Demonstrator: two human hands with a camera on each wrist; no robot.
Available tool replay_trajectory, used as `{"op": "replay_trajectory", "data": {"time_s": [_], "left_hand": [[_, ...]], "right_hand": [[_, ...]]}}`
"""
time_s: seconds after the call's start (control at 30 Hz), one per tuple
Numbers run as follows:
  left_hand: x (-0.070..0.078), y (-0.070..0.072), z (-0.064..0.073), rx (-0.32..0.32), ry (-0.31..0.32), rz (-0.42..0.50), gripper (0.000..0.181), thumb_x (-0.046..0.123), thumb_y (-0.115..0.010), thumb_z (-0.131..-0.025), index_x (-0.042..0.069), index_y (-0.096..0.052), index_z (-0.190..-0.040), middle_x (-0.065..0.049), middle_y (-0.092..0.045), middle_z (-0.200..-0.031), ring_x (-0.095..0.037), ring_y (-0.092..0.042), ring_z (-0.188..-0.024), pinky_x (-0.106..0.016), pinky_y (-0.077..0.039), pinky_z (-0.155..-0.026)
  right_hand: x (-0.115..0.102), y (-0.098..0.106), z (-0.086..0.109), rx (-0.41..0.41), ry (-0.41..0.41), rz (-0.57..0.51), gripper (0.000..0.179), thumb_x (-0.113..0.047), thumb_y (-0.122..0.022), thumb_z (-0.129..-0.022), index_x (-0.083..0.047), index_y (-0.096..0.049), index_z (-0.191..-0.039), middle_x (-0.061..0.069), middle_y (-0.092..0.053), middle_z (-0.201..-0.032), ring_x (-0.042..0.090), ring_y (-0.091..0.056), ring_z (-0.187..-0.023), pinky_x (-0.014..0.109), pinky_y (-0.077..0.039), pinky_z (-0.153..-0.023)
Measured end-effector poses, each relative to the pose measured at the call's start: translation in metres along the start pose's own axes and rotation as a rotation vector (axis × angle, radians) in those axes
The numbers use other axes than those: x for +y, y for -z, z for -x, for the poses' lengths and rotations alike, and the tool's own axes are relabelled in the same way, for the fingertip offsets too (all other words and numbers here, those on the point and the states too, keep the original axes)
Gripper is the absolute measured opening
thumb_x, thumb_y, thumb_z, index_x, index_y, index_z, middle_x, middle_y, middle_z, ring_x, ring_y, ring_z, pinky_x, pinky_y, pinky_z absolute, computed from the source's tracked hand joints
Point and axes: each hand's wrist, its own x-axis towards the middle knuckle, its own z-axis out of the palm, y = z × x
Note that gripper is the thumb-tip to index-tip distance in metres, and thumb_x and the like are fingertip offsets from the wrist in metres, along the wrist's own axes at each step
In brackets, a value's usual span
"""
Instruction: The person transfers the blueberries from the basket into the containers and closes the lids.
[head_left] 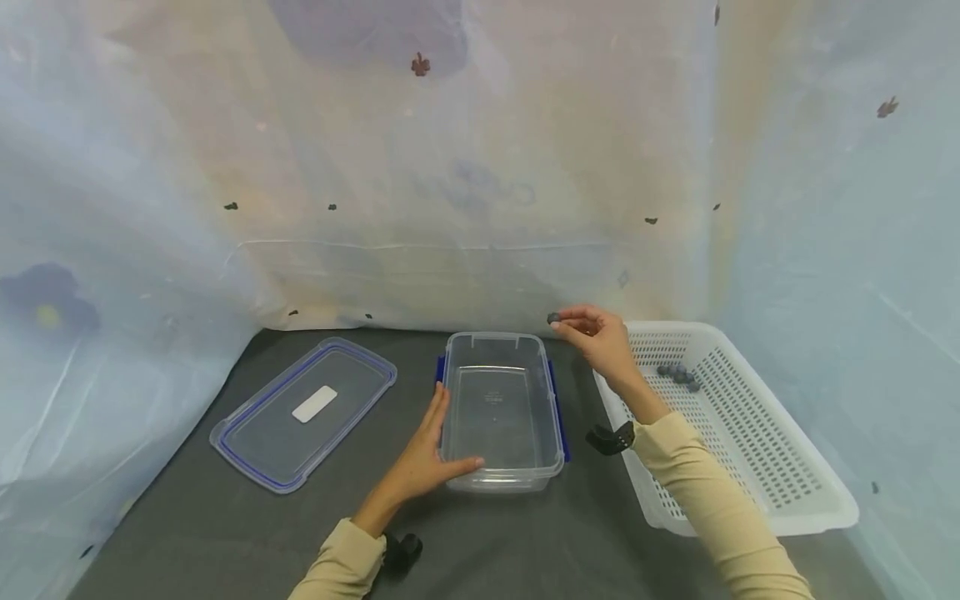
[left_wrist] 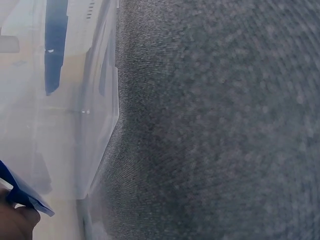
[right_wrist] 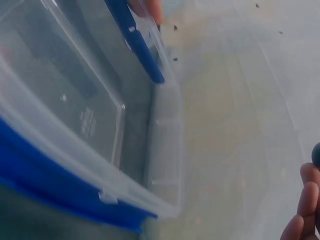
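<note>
While your left hand (head_left: 423, 462) lies flat with straight fingers against the near left corner of the clear rectangular plastic tub (head_left: 501, 410), your right hand (head_left: 597, 337) hovers raised past its far right corner, fingertips pinching a small dark round berry (head_left: 553, 317). More berries (head_left: 678, 374) sit just right of that wrist in the white perforated plastic basket (head_left: 757, 467).

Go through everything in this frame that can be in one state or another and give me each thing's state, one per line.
Clear rectangular plastic container: open, empty, upright.
Clear blue-rimmed lid: off, lying flat left of the container.
White perforated plastic basket: holds a few dark berries.
Left hand: fingers straight, against the container.
Right hand: pinching a small dark berry.
</note>
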Motion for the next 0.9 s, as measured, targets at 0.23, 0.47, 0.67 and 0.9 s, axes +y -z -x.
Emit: {"op": "replay_trajectory", "data": {"time_s": [0.23, 0.47, 0.67, 0.9], "left_hand": [[-0.002, -0.001, -0.002, -0.012, 0.005, 0.017, 0.118, 0.037, -0.083, -0.076, 0.003, -0.003, -0.155, -0.013, 0.009, -0.161, -0.037, -0.002, -0.143, -0.063, -0.020, -0.106], [-0.001, 0.000, -0.004, -0.018, 0.009, 0.026, 0.118, 0.035, -0.083, -0.076, 0.003, -0.002, -0.155, -0.014, 0.010, -0.160, -0.037, -0.001, -0.143, -0.060, -0.019, -0.107], [-0.003, 0.000, -0.003, -0.009, -0.003, 0.024, 0.118, 0.035, -0.084, -0.076, 0.001, -0.003, -0.155, -0.015, 0.009, -0.160, -0.039, -0.001, -0.143, -0.062, -0.018, -0.107], [-0.006, 0.000, -0.003, 0.000, -0.026, 0.025, 0.116, 0.035, -0.083, -0.076, 0.000, -0.005, -0.154, -0.015, 0.006, -0.161, -0.039, -0.003, -0.143, -0.064, -0.018, -0.106]], "right_hand": [[0.021, -0.018, -0.011, -0.001, 0.006, -0.032, 0.032, -0.018, -0.074, -0.088, -0.001, -0.068, -0.115, 0.016, -0.070, -0.103, 0.023, -0.065, -0.096, 0.030, -0.051, -0.076], [0.018, -0.041, -0.021, 0.006, 0.006, -0.049, 0.029, -0.018, -0.074, -0.088, -0.002, -0.069, -0.111, 0.012, -0.071, -0.098, 0.024, -0.066, -0.090, 0.036, -0.052, -0.068], [0.018, -0.062, -0.029, 0.038, -0.013, -0.034, 0.027, -0.016, -0.075, -0.087, 0.000, -0.070, -0.109, 0.013, -0.072, -0.096, 0.027, -0.067, -0.090, 0.034, -0.052, -0.064], [0.030, -0.084, -0.033, 0.041, -0.044, -0.077, 0.025, -0.012, -0.075, -0.087, 0.003, -0.070, -0.106, 0.014, -0.072, -0.094, 0.026, -0.067, -0.088, 0.040, -0.052, -0.075]]}}
